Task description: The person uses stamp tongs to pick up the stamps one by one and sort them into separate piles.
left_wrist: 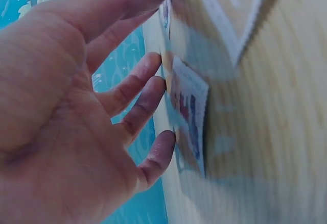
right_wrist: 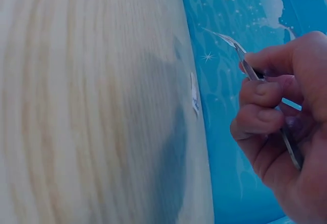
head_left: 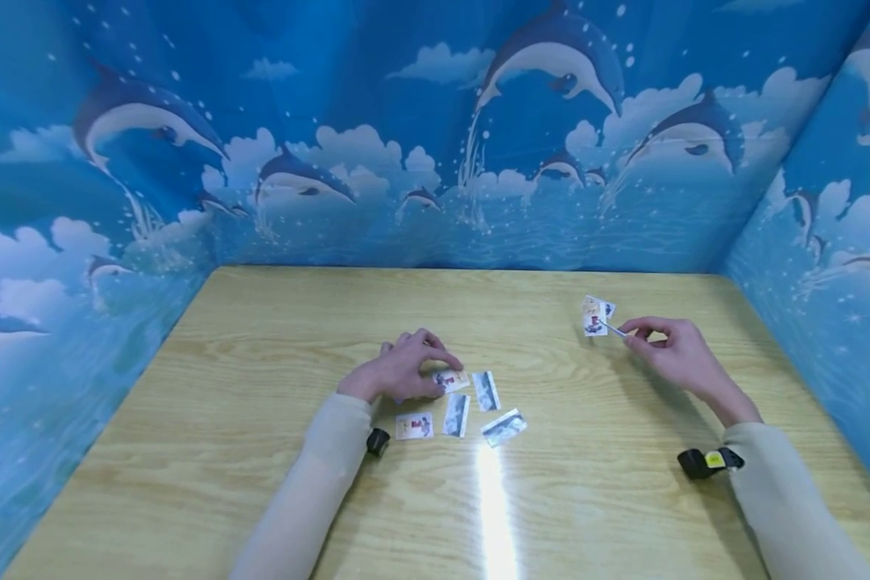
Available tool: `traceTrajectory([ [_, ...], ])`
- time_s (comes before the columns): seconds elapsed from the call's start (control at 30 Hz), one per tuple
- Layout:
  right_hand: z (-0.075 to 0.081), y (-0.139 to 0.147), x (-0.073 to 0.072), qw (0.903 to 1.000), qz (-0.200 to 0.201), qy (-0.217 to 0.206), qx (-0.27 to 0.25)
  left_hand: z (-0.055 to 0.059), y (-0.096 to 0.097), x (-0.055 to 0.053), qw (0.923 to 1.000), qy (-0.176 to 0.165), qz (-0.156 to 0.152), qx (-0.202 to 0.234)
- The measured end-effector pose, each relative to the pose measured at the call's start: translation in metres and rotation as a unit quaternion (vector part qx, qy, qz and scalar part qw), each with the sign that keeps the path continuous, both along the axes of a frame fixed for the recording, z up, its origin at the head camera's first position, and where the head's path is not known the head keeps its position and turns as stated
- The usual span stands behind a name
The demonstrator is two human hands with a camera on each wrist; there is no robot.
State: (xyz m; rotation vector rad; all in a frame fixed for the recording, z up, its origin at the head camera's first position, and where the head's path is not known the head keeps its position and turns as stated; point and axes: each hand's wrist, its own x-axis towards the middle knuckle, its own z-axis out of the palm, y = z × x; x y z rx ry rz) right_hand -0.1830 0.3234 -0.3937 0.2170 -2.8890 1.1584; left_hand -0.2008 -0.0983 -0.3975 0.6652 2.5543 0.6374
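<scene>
My right hand (head_left: 677,354) grips metal tweezers (right_wrist: 247,66) at the back right. A postage stamp (head_left: 593,318) is caught at their tips, raised above the table in the right wrist view. Behind it another stamp (right_wrist: 194,95) lies on the wood. Farther left, my left hand (head_left: 409,366) rests on the table with its fingers spread and bent, thumb and index fingertips at a picture stamp (head_left: 450,380). In the left wrist view, a stamp with serrated edges (left_wrist: 190,114) lies beside the other fingertips.
Nearer the front lie a picture-side stamp (head_left: 414,425) and several greyish stamps, such as one (head_left: 486,391) right of the left hand and one tilted (head_left: 503,428). The wooden table (head_left: 261,483) ends at blue dolphin-print sheets (head_left: 377,161) behind and at both sides.
</scene>
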Motion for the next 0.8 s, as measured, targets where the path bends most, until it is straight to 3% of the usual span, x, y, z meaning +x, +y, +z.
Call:
traceTrajectory([
  [0.33,-0.009,0.004,-0.012,0.9987,-0.036,-0.003,0.036,0.001,0.002,0.001,0.9992,-0.002,0.039,0.006],
  [0.6,-0.015,0.005,-0.016,0.9954,-0.062,0.008,0.072,0.001,0.002,0.003,0.9995,0.006,0.030,0.004],
  [0.8,-0.014,0.007,-0.019,0.9940,-0.059,0.023,0.088,0.001,0.003,0.003,0.9994,0.007,0.033,0.005],
])
